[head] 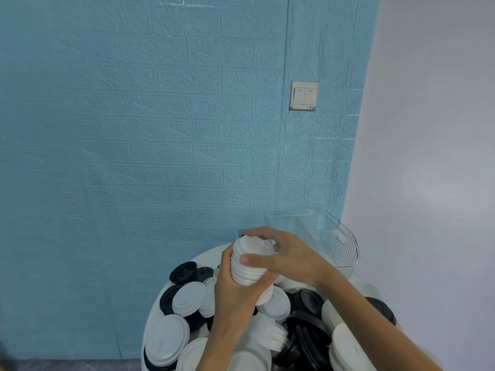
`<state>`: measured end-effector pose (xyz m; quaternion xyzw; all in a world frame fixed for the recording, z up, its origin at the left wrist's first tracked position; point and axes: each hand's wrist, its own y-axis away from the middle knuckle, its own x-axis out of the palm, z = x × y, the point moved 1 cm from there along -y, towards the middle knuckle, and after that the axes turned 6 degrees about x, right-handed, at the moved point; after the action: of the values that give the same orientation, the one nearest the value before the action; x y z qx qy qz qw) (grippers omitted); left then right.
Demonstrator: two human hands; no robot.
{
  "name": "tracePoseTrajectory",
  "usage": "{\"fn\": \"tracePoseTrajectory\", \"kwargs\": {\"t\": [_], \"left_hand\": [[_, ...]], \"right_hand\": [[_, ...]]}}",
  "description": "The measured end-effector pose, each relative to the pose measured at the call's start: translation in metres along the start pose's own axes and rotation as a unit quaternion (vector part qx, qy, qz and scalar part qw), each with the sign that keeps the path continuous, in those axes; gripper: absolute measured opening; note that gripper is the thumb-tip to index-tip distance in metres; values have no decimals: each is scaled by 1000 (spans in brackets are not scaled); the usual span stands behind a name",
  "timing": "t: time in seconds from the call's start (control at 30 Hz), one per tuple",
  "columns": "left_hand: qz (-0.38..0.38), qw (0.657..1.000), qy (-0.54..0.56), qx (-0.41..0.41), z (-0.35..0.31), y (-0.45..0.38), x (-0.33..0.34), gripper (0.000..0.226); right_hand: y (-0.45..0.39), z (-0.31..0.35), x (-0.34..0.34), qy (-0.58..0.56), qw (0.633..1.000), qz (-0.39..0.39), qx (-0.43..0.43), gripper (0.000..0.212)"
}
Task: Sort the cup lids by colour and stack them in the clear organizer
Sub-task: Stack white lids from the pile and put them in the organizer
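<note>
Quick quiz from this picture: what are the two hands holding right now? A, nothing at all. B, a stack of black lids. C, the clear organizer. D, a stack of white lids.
D: the left hand and right hand both grip a stack of white lids above the mixed pile, while the clear organizer stands untouched behind.

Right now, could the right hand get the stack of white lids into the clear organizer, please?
Probably yes. The right hand and left hand both hold the stack of white lids, the clear organizer stands just behind and to the right, and nothing seems to block its open top.
</note>
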<state>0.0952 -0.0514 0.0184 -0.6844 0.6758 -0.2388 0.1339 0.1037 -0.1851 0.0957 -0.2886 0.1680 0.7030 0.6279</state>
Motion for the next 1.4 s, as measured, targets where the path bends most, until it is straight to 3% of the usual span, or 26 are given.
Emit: {"fn": "tracePoseTrajectory", "kwargs": {"t": [0.27,0.4,0.57,0.67,0.73,0.8,0.87,1.1,1.23,1.4], "left_hand": [[-8,1000,-9,-10,9,0,-3,108],[-9,1000,-27,-7,11,2,-4,95],[-23,999,-37,0,3,4,-7,78],[-30,999,-40,-6,1,3,-11,78],[-27,998,-51,-9,3,3,-15,73],[-24,998,-57,-11,5,3,-17,72],[-26,998,-53,-9,5,4,-17,75],[-26,999,-42,-9,6,4,-14,84],[-22,999,-47,-7,7,1,-15,85],[-25,998,-58,-3,9,0,-17,83]], "right_hand": [[0,-8,7,-17,1000,1,14,65],[2,-2,5,-12,1000,17,17,61],[5,-9,8,-61,997,43,25,80],[6,-19,1,-143,985,40,90,45],[-1,-45,-2,15,994,-4,107,33],[-4,-70,4,214,969,23,123,36],[-4,-86,13,290,945,70,134,44],[-12,-105,32,313,934,91,143,93],[-16,-109,38,314,937,75,132,90],[-10,-104,38,290,948,29,129,69]]}}
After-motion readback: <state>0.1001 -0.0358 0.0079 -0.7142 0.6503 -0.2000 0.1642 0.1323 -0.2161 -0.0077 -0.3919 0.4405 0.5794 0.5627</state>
